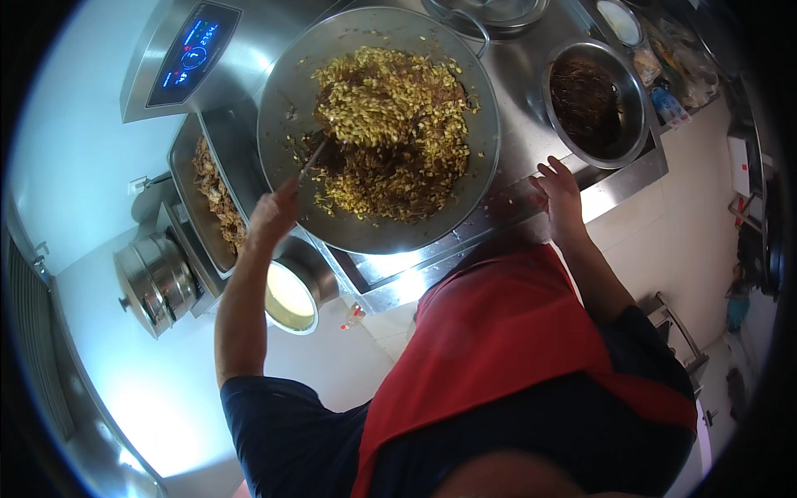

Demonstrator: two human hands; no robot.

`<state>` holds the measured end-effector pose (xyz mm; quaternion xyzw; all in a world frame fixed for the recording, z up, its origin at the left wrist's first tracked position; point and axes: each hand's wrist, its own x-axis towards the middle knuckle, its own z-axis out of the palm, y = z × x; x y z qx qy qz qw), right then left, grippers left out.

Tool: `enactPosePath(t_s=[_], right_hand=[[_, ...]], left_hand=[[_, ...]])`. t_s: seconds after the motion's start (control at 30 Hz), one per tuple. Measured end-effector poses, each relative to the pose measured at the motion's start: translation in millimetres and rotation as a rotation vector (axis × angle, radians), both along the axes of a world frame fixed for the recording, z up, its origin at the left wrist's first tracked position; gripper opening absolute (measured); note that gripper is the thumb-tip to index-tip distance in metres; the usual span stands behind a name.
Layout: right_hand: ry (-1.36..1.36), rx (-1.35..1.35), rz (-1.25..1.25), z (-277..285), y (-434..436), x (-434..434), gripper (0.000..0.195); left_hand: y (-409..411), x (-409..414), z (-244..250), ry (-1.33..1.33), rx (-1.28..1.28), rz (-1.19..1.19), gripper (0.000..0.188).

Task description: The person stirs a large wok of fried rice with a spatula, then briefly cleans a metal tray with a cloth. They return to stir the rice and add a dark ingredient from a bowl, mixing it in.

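Note:
In front of me a large wok holds a heap of yellow bean sprouts mixed with dark brown strands. My left hand grips the thin handle of a cooking utensil at the wok's left side. Its head is buried under the sprouts, so I cannot tell whether it is a ladle or a spatula. My right hand is empty, with fingers apart, near the counter's front edge. Just beyond it stands a steel bowl of dark brown strands, possibly noodles.
On the left are a rectangular steel pan of browned food, a pot with pale contents and a lidded steel pot. A lit control panel rises at the upper left. Steel basins and plastic bags lie farther back.

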<state>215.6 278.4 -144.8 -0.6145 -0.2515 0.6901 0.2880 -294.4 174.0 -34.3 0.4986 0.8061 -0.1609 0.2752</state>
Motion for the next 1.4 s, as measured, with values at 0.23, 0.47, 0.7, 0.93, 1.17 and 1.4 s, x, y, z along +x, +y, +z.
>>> enactPosePath(t_s=[0.23,0.47,0.7,0.93,1.17,1.4], right_hand=[[0.005,-0.011,0.106,11,7,-30,0.061],[0.049,-0.044,0.152,2,5,-42,0.065],[0.055,-0.072,0.139,-1,-4,-14,0.061],[-0.035,-0.032,0.099,12,7,14,0.060],[0.102,-0.043,0.257,4,16,0,0.062],[0.221,-0.124,0.537,13,17,-25,0.056]], left_hand=[[-59,47,77,0.223,0.164,-0.368,0.043],[-104,40,125,0.329,0.018,-0.036,0.038],[-70,28,-10,-0.136,0.129,0.071,0.029],[-55,89,-13,-0.116,0.298,0.118,0.036],[-74,144,56,0.236,0.244,-0.069,0.044],[-125,201,89,0.098,0.298,-0.041,0.065]])
